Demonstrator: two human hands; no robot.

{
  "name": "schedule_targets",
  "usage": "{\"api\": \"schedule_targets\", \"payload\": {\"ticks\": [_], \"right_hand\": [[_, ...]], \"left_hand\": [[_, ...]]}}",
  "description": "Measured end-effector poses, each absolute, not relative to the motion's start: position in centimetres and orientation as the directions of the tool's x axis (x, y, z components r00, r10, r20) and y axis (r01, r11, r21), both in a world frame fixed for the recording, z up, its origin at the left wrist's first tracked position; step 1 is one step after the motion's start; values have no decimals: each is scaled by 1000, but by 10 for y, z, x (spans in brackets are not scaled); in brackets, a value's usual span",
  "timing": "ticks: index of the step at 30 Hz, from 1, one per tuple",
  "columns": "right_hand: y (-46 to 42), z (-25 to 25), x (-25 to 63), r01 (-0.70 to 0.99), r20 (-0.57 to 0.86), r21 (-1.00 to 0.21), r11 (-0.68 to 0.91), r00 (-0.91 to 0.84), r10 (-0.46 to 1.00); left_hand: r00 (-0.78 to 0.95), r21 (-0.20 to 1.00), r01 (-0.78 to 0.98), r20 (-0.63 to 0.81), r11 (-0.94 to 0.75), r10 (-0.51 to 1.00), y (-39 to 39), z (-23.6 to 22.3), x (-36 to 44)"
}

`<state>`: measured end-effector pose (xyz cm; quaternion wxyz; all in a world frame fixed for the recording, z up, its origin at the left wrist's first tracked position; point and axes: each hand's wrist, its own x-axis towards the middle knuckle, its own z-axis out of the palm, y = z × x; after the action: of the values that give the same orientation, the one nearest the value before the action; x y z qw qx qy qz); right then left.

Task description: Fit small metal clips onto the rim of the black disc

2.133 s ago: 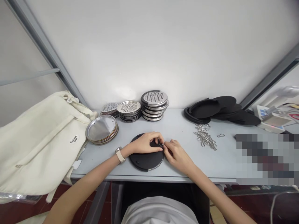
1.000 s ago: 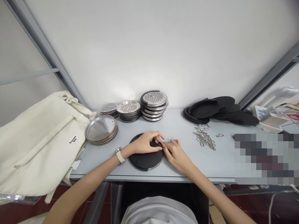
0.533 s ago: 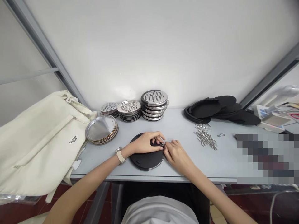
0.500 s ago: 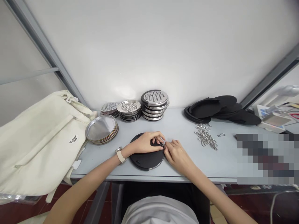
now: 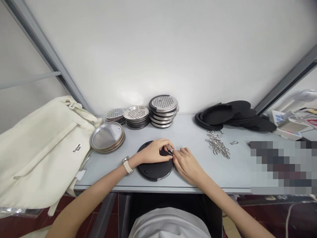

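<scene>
A round black disc (image 5: 157, 170) with a silvery strip along its near right edge lies on the table before me. My left hand (image 5: 157, 151) rests across its top, thumb and curled fingers closed at its right edge. A small metal snap clip (image 5: 169, 151) shows between the fingertips of both hands at that edge. My right hand (image 5: 185, 164) pinches the clip from the right, fingers closed. The exact contact of clip and disc is hidden by my fingers. Loose metal clips (image 5: 218, 145) lie in a pile to the right, with a single clip (image 5: 234, 142) beside it.
Stacks of perforated metal discs (image 5: 163, 109) stand by the wall, with plain metal discs (image 5: 107, 136) at left. Black covers (image 5: 215, 115) are heaped back right. A cream bag (image 5: 47, 152) leans over the left side. A power strip (image 5: 284, 125) sits far right.
The clip shows more clearly between my fingertips, and my right fingers have shifted slightly up and left. The disc and my left hand stay almost in place.
</scene>
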<state>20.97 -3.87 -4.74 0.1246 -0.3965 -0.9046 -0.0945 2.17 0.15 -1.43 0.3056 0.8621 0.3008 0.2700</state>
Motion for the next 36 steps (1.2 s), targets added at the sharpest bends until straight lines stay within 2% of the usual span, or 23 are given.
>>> {"api": "schedule_targets", "payload": {"ticks": [14, 32, 36], "right_hand": [[-39, -44, 209, 745, 293, 31, 667, -645, 706], [-40, -52, 205, 861, 294, -86, 502, -459, 838], [-39, -51, 205, 853, 292, -118, 508, -459, 839]], "left_hand": [[648, 647, 449, 239, -616, 723, -3, -10, 20], [667, 648, 440, 228, -622, 709, 0, -11, 18], [673, 646, 428, 238, -632, 700, -1, -12, 18]]}}
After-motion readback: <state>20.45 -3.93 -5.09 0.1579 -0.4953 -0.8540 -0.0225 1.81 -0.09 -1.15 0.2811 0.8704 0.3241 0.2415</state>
